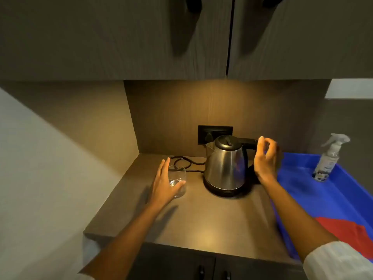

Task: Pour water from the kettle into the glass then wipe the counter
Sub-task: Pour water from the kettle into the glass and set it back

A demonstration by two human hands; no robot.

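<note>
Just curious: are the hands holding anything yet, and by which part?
Nothing is gripped. The right hand is open by the kettle handle; the left hand is open beside the glass.

The kettle (225,168) is brushed silver with a black lid, handle and base. The glass (178,181) is clear. The table (193,223) is brown woodgrain. The tray (314,190) is bright blue; a red cloth (347,231) lies in it. The spray bottle (328,158) looks clear, white-labelled.

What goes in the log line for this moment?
left hand: open beside glass | right hand: open near kettle handle | pour: not started
</note>
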